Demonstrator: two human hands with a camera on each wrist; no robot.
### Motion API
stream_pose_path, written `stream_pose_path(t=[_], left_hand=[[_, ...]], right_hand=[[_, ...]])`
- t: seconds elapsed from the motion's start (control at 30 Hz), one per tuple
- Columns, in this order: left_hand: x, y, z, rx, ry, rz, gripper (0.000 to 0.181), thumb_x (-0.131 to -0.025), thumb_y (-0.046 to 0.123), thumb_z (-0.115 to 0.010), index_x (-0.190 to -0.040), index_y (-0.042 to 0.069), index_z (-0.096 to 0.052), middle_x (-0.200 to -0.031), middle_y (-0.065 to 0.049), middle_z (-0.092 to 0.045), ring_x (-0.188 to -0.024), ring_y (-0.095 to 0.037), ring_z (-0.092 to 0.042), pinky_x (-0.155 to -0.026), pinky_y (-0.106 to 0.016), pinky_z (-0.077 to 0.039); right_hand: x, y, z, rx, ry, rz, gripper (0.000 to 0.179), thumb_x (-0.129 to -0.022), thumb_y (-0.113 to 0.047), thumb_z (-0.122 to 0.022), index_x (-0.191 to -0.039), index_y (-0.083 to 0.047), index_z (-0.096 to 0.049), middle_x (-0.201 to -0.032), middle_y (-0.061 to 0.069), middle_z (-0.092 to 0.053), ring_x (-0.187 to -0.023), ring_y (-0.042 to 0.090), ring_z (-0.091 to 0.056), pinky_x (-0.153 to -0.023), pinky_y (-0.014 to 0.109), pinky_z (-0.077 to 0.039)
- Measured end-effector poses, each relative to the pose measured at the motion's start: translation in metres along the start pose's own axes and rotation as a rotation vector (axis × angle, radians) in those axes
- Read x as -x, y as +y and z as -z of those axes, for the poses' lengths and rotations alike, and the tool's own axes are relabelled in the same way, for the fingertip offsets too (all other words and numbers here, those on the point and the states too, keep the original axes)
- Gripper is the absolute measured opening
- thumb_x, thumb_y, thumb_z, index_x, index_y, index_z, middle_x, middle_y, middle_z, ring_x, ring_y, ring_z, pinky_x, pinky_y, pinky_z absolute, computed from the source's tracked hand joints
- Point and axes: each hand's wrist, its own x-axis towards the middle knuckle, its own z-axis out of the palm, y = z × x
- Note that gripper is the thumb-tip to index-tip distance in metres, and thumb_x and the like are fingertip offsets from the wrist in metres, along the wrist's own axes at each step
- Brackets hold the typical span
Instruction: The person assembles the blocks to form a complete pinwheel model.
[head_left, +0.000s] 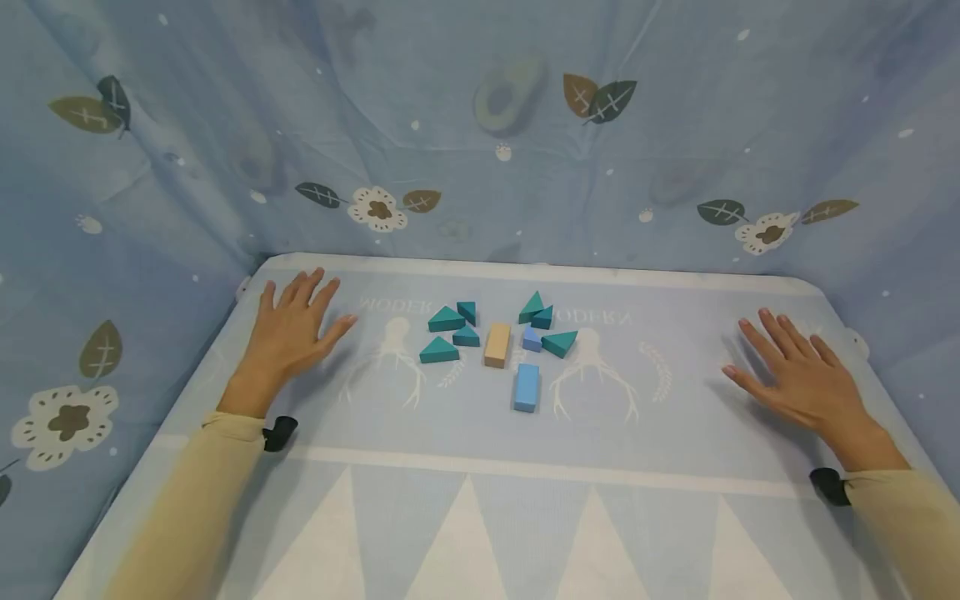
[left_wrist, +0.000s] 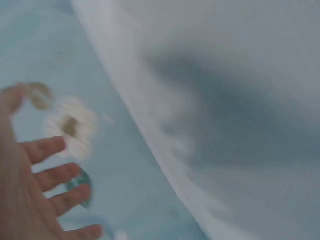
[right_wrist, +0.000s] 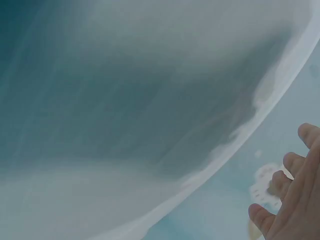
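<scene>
My left hand [head_left: 291, 331] is spread over the left part of the table, holding nothing. Over at the right side, my right hand [head_left: 806, 379] is spread too, with nothing in it. Between them, far from both, lie small blocks. A natural wood rectangular block [head_left: 497, 345] lies in the middle, with a blue rectangular block [head_left: 527, 388] nearer to me. A small blue block [head_left: 532, 339] touches or nearly touches a green triangular block [head_left: 559, 343]. Several more green triangular blocks [head_left: 439, 350] lie left of the wood block and behind the small blue one.
A pale blue cloth with white triangles and print covers the table [head_left: 420, 517]. A blue curtain [head_left: 465, 167] with flowers and leaves hangs behind the far edge and at both sides. Each wrist carries a black camera [head_left: 280, 433].
</scene>
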Motion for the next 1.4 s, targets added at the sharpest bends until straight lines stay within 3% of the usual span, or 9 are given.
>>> stream_pose_path(t=[0.13,0.37,0.63,0.87,1.03,1.2,1.4], left_hand=[[-0.001,0.027,0.007,0.099,0.061,-0.058,0.064,-0.099,0.047,-0.050,-0.148,0.006,-0.042,-0.153,-0.021,-0.037,-0.139,-0.043,-0.034,-0.113,-0.067,-0.019],[-0.010,0.066,0.014,0.082,0.138,-0.167,0.061,-0.097,0.044,-0.057,-0.143,0.005,-0.048,-0.147,-0.019,-0.046,-0.137,-0.039,-0.040,-0.114,-0.061,-0.025],[-0.027,0.098,0.003,0.127,0.163,-0.310,0.055,-0.097,0.038,-0.060,-0.140,0.005,-0.052,-0.145,-0.017,-0.049,-0.135,-0.036,-0.044,-0.113,-0.055,-0.031],[-0.037,0.127,-0.008,0.171,0.155,-0.417,0.047,-0.097,0.033,-0.060,-0.136,0.006,-0.057,-0.139,-0.015,-0.055,-0.130,-0.033,-0.049,-0.112,-0.049,-0.035],[-0.039,0.140,-0.016,0.196,0.168,-0.482,0.040,-0.096,0.029,-0.064,-0.129,0.007,-0.062,-0.131,-0.010,-0.061,-0.123,-0.029,-0.055,-0.108,-0.045,-0.040],[-0.035,0.149,-0.024,0.186,0.145,-0.525,0.037,-0.096,0.028,-0.064,-0.128,0.009,-0.064,-0.129,-0.007,-0.063,-0.121,-0.027,-0.057,-0.107,-0.043,-0.042],[-0.031,0.152,-0.030,0.198,0.093,-0.529,0.038,-0.094,0.026,-0.067,-0.127,0.008,-0.065,-0.132,-0.007,-0.063,-0.121,-0.027,-0.059,-0.106,-0.044,-0.044]], right_hand=[[-0.003,-0.016,-0.001,0.009,0.036,0.047,0.085,-0.093,-0.056,-0.053,-0.159,-0.023,-0.009,-0.165,0.012,-0.007,-0.153,0.031,-0.002,-0.120,0.060,-0.004],[-0.021,-0.065,0.000,-0.026,0.060,0.139,0.082,-0.093,-0.056,-0.054,-0.159,-0.022,-0.017,-0.165,0.009,-0.013,-0.152,0.032,-0.013,-0.116,0.061,-0.017],[-0.048,-0.132,-0.007,-0.086,0.194,0.442,0.057,-0.092,-0.032,-0.066,-0.141,-0.007,-0.052,-0.150,0.015,-0.045,-0.136,0.037,-0.043,-0.106,0.056,-0.038],[-0.062,-0.181,-0.007,-0.182,0.205,0.551,0.043,-0.093,-0.028,-0.066,-0.131,-0.008,-0.062,-0.141,0.012,-0.054,-0.127,0.032,-0.053,-0.101,0.053,-0.045],[-0.068,-0.211,-0.007,-0.220,0.158,0.579,0.040,-0.096,-0.030,-0.062,-0.130,-0.010,-0.063,-0.139,0.009,-0.057,-0.124,0.029,-0.056,-0.100,0.050,-0.047],[-0.070,-0.231,-0.008,-0.223,0.162,0.616,0.040,-0.095,-0.031,-0.064,-0.129,-0.011,-0.063,-0.137,0.009,-0.058,-0.122,0.027,-0.058,-0.097,0.047,-0.049],[-0.071,-0.245,-0.010,-0.203,0.178,0.658,0.036,-0.091,-0.032,-0.070,-0.120,-0.011,-0.068,-0.127,0.009,-0.063,-0.115,0.027,-0.061,-0.094,0.044,-0.051]])
